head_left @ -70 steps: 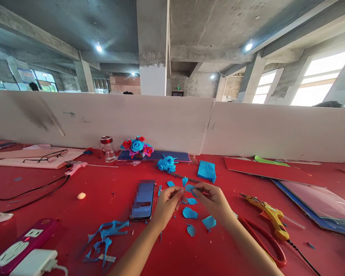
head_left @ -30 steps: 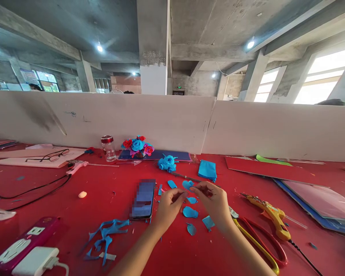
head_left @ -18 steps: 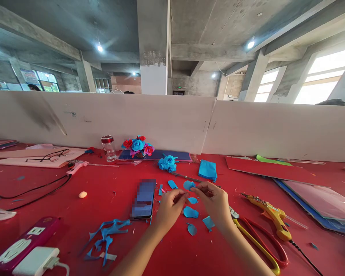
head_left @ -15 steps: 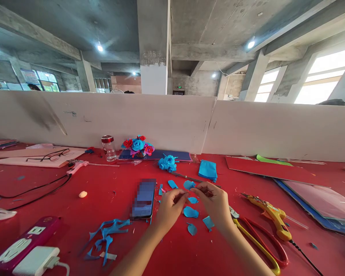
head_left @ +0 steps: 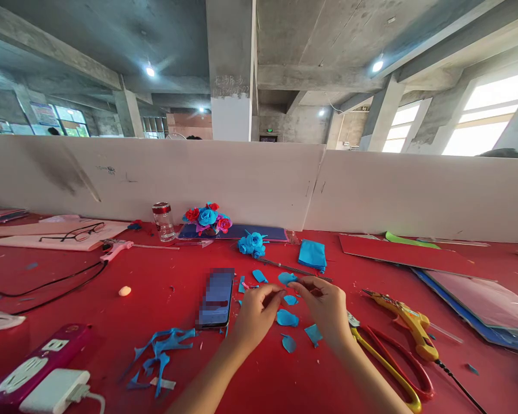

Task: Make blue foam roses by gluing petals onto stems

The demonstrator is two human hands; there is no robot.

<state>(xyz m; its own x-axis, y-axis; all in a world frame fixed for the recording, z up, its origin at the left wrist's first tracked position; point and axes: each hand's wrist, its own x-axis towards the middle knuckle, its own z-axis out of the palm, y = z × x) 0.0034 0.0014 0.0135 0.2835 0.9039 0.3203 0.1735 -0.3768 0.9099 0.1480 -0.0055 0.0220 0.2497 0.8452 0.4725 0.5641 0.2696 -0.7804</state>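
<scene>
The right hand (head_left: 326, 303) pinches a thin, rounded blue petal (head_left: 286, 278). The left hand (head_left: 258, 309) is pinched closed beside it; I can't tell what it holds, if anything. At six o'clock from that petal, curvy blue cutouts (head_left: 287, 317) lie flat on the red table (head_left: 280, 382). At ten sit ruffled blue flowers (head_left: 252, 244); at four, a yellow glue gun (head_left: 416, 329).

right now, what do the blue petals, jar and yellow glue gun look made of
Blue petals: probably paper or thin foam, matte with cut edges. Jar: glass or clear plastic, see-through and glossy. Yellow glue gun: likely hard plastic, judging by its moulded body.
</scene>
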